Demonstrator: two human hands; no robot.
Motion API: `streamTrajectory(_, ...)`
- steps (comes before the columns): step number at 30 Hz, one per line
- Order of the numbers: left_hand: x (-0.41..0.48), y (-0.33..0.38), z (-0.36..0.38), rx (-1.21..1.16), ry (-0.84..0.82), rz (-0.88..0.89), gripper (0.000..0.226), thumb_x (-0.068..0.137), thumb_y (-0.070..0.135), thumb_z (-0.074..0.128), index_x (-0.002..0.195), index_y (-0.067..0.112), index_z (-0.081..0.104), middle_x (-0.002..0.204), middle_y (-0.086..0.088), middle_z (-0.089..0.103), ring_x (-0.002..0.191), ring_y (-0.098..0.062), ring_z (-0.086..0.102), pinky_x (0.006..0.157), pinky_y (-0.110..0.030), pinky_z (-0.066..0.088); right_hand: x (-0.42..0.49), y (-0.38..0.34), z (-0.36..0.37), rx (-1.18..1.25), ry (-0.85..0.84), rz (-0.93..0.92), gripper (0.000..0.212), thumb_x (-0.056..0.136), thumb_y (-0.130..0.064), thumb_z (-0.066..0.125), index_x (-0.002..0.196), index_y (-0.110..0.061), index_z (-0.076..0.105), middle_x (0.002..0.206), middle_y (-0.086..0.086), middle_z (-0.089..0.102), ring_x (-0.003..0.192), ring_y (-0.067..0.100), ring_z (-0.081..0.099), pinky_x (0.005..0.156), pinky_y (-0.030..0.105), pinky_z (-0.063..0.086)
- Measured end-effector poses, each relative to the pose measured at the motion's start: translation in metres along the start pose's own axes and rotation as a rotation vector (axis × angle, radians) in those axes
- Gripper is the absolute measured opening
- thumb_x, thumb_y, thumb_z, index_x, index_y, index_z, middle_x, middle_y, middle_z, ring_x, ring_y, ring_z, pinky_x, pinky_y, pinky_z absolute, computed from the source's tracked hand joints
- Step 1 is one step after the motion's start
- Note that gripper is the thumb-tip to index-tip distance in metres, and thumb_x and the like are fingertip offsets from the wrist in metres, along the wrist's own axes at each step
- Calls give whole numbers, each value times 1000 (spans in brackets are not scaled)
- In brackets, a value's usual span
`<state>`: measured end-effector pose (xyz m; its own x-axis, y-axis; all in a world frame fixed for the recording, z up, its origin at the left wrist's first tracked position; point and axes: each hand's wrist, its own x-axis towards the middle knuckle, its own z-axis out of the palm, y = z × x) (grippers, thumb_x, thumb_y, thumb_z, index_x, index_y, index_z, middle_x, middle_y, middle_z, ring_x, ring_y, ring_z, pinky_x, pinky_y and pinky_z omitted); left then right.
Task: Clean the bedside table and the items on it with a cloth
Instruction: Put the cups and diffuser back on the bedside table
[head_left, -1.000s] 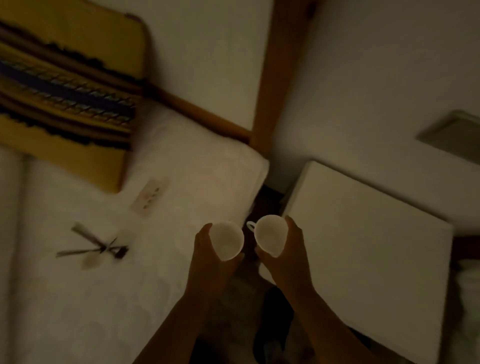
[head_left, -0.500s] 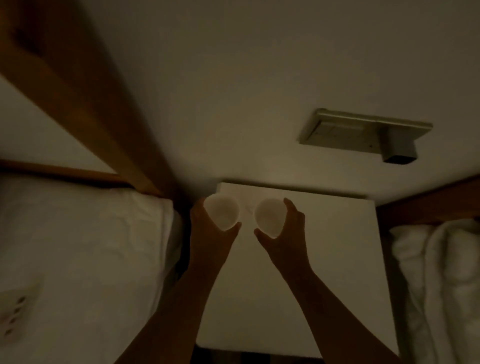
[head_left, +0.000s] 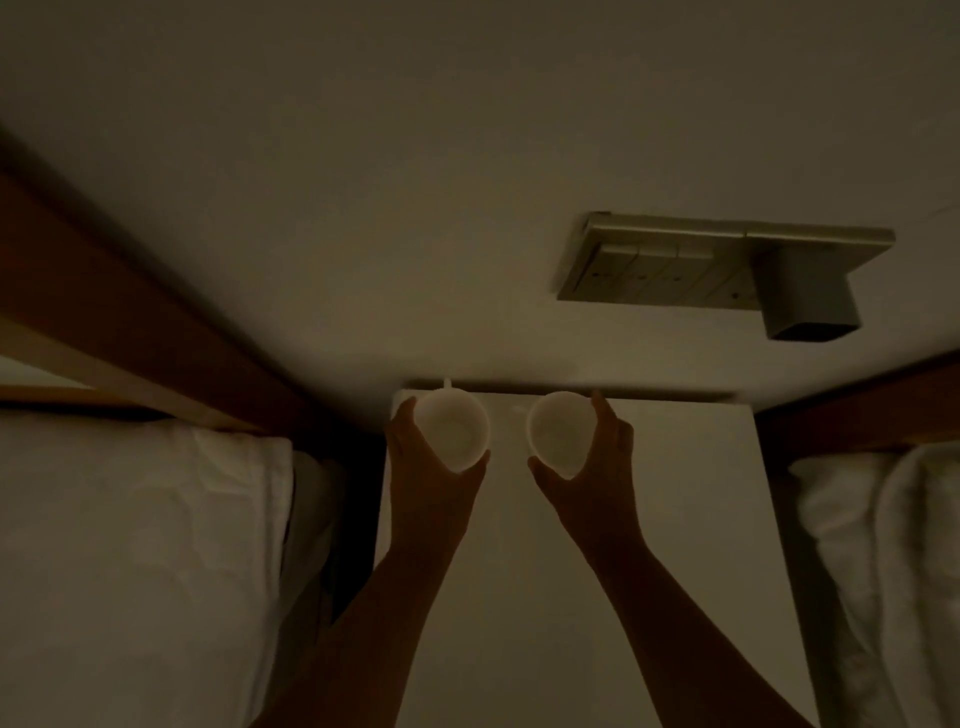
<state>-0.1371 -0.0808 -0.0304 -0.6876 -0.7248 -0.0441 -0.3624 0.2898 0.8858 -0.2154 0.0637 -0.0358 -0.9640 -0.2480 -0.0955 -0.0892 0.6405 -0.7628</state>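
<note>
One view only, head-worn, wide-angle. Looks forward and steeply down from above the bedside table (head_left: 597, 597), facing the wall (head_left: 415, 182). Close range: both forearms enter from the bottom edge. Bed (head_left: 130, 545) at left edge, bedding (head_left: 883, 545) at right. Dim light.

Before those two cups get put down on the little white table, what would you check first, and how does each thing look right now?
1. Left hand grips its cup: ok, fingers wrap around it.
2. Right hand grips the other cup: ok.
3. Cups apart from each other: ok, a gap shows between them.
4. Bedside table top free for setting down: ok, the visible part is bare.
5. Cups already touching the table: cannot tell, the picture is too dark.
6. Cleaning cloth within reach: cannot tell, none is in view.
</note>
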Motion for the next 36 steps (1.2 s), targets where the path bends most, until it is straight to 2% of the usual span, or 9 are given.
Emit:
streamTrajectory(6,3,1,4,7,-32,-24,80,72,38,73,135,1,41,127,-12,52,116,-22,55,99,-37,48,6,4,3,7,-20,-40,105,62,-25,87,147,-20,24,140,3,36,111,-12,25,78,3,27)
streamTrajectory(10,0,1,9,63,-22,-26,88,70,48,70,141,9,35,132,-6,46,118,-13,51,96,-18,46,4,3,3,8,-19,-45,111,61,-27,88,148,-23,19,141,1,32,115,-9,26,86,14,35)
streamTrajectory(15,-3,-1,18,148,0,-71,109,71,38,82,152,15,12,148,-10,29,126,-23,47,96,-31,47,3,2,-5,-11,-58,-74,117,62,-37,87,150,-28,10,149,-3,20,128,3,26,98,29,36)
streamTrajectory(19,-7,-4,15,145,-43,-60,122,71,27,85,152,31,-6,158,-5,9,136,-22,32,100,-31,33,-7,2,-19,-60,-34,-101,114,62,-42,84,150,-24,14,149,0,22,134,13,29,99,32,39)
streamTrajectory(23,-24,-7,-7,106,-65,-146,116,71,32,83,152,37,0,154,2,18,134,-28,41,101,-45,46,-38,-4,-29,-88,-66,-42,108,67,-47,80,149,-32,12,153,-4,14,132,7,26,97,30,38)
streamTrajectory(25,-42,-5,-24,135,-108,-245,112,75,41,78,152,37,-3,154,-2,23,131,-29,46,97,-52,51,-61,-13,-32,-100,-110,-30,105,69,-49,77,149,-32,12,155,-6,12,132,4,24,97,28,37)
streamTrajectory(30,-95,-6,-73,212,-185,-427,97,82,52,66,154,31,5,149,-3,41,128,-22,50,99,-43,47,-118,-44,-25,-53,-338,-36,89,78,-46,70,148,-30,18,148,-10,23,134,6,31,106,29,37)
streamTrajectory(33,-124,-12,-103,199,-183,-560,91,87,45,64,155,23,7,149,-6,42,131,-24,48,105,-42,43,-142,-61,-11,-58,-487,-46,77,86,-40,65,149,-28,22,145,-10,31,131,5,36,107,24,33)
streamTrajectory(36,-155,-18,-137,175,-131,-639,72,90,32,64,151,20,27,146,-6,47,129,-22,50,108,-38,43,-159,-81,10,-111,-692,-58,69,90,-36,61,149,-26,26,143,-6,39,127,8,43,104,22,37)
